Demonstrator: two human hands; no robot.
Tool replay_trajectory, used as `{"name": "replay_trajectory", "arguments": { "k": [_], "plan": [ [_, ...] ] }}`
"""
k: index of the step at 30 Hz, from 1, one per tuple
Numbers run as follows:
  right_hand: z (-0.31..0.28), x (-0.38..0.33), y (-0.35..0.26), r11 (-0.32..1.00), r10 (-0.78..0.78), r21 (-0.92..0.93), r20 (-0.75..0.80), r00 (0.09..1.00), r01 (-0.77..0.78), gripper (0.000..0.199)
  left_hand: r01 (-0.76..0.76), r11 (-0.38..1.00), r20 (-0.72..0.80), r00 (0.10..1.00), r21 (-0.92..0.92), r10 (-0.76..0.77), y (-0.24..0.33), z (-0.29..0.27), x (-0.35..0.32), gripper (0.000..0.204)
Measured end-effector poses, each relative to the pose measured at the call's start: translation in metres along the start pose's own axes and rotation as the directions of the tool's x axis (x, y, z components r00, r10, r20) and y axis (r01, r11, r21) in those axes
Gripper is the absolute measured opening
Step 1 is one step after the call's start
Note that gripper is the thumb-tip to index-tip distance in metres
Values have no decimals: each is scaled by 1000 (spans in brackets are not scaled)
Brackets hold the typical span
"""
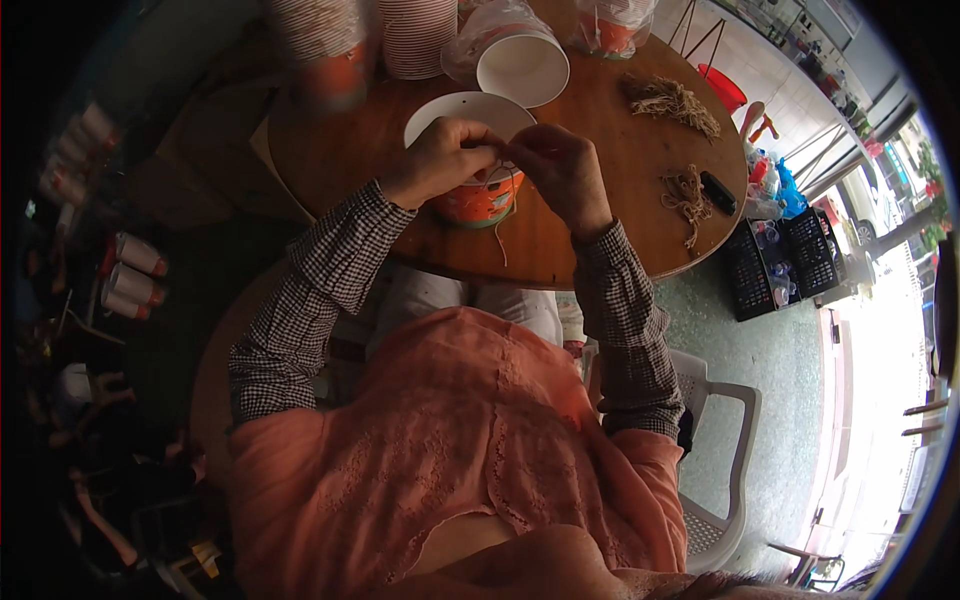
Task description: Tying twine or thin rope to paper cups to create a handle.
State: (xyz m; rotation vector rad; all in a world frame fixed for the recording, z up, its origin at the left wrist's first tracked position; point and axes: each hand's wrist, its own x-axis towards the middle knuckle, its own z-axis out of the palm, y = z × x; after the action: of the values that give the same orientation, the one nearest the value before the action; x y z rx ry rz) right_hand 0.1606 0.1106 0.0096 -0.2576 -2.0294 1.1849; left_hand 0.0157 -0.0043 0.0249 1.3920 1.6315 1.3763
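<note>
Both hands' fingers pinch string (pixel 503 222) over orange paper bucket (pixel 480 200); twine bundles (pixel 672 100), stacked cups (pixel 415 35) nearby.

Bare tabletop (pixel 600 190) lay open right of the hands. Stacked cups (pixel 415 35) and a white bowl (pixel 522 68) blocked the far side; twine bundles (pixel 672 100) crowded the right edge.

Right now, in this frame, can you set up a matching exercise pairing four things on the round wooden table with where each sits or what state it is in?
Things:
1. orange paper bucket
2. empty white paper bucket
3. small black rectangular object
4. loose bundle of tan twine

Places or states:
A. far side of the table, tipped on its side
B. right edge of the table, beside a smaller twine bundle
C. under both hands, string dangling from it
D. far right of the tabletop, lying apart

Pairs: 1-C, 2-A, 3-B, 4-D
</note>
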Motion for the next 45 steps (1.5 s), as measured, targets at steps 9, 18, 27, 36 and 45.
{"name": "replay_trajectory", "arguments": {
  "k": [9, 18, 27, 36, 45],
  "plan": [
    [1, -4, 5, 998, 41, 38, -14, 999, -40, 16, 96, 980, 88, 993, -176, -81, 6, -2, -2, 23],
    [11, -20, -7, 906, 297, 306, 28, 954, -291, 20, 48, 971, 28, 999, -233, -42, -2, -3, -4, 20],
    [31, -26, 5, 845, 260, 498, -68, 963, -193, 5, -76, 997, -98, 992, 2, 76, -12, -2, -11, 17],
    [37, -28, -8, 854, 206, 499, -59, 977, -150, 7, -166, 978, -202, 970, -125, 139, -17, 3, -11, 9],
    [33, -31, -3, 754, 267, 620, 10, 964, -215, 9, -464, 721, -220, 741, 515, 634, -21, 14, -18, 13]
  ]
}}
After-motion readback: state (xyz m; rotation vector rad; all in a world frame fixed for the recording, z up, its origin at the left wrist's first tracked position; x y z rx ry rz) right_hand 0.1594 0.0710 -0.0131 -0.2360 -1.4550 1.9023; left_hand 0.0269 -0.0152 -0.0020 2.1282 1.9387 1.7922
